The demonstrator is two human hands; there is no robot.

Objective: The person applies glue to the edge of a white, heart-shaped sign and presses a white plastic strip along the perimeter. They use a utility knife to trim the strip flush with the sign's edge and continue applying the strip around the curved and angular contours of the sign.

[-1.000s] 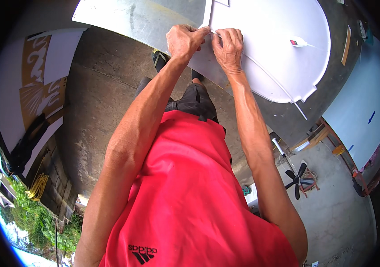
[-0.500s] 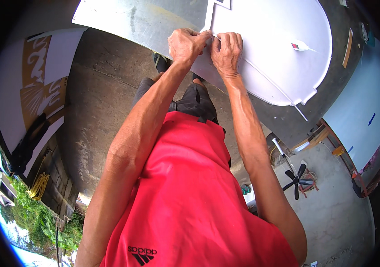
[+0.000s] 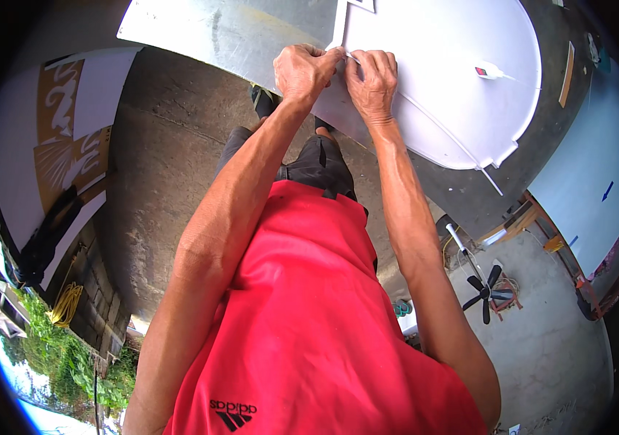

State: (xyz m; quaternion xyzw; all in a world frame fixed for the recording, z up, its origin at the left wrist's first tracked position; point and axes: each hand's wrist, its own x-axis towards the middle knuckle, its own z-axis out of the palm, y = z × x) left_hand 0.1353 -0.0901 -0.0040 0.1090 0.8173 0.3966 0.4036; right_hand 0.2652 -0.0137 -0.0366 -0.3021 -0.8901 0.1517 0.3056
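A large white panel (image 3: 454,43) with a curved edge lies on the work table. Along its near edge runs a thin white strip (image 3: 447,132), its loose end sticking out past the panel's corner. At the panel's near left corner, my left hand (image 3: 304,74) is closed, thumb and finger pinching the strip where it meets a raised white edging (image 3: 340,25). Close beside it, my right hand (image 3: 372,83) is closed too, its bent fingers pressing the strip against the panel. The fingers hide the piece of strip between them. A small white squeeze bottle (image 3: 489,71) lies on the panel.
A bare metal sheet (image 3: 229,32) covers the table's left part. A brown strip (image 3: 566,76) lies on the dark tabletop at right. Beyond stands a pale blue board (image 3: 585,174). A black-bladed fan (image 3: 486,293) sits on the floor. A brown-and-white patterned board (image 3: 66,109) stands left.
My right hand has shifted very slightly, its fingers still at the strip. The left hand stays in place. The view has moved a touch.
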